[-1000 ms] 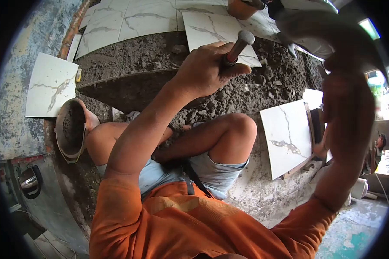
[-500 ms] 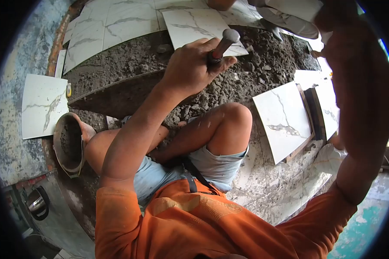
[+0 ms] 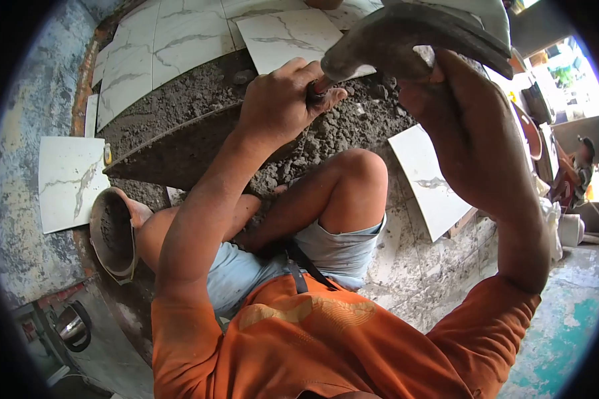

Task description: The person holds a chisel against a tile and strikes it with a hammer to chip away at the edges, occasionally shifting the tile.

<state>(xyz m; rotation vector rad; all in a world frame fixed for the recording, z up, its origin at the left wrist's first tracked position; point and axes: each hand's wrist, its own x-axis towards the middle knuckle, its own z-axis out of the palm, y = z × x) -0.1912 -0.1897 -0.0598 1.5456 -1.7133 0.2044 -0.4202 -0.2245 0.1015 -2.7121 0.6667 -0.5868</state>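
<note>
My left hand (image 3: pixel 276 100) is closed around a short metal tool (image 3: pixel 321 84) with a red part, held above the loose grey rubble (image 3: pixel 353 123). A dark claw hammer (image 3: pixel 412 33) is in my right hand (image 3: pixel 449 116), at the upper right. The hammer's blunt face lies over the tool's top end and hides it; whether they touch is unclear. A dark board (image 3: pixel 186 146) stands on edge in the rubble below my left forearm.
Marbled tiles (image 3: pixel 193 33) lie along the top. One loose tile (image 3: pixel 70 179) rests at left, another (image 3: pixel 429 183) at right. A bucket (image 3: pixel 138 211) holding grey material stands by my knee. Another person (image 3: pixel 579 173) is at the far right; light clothing shows at the top.
My right hand has come left and inward, and the hammer head now shows over the tool. My left hand has shifted slightly left, still gripping it. The view has turned a little.
</note>
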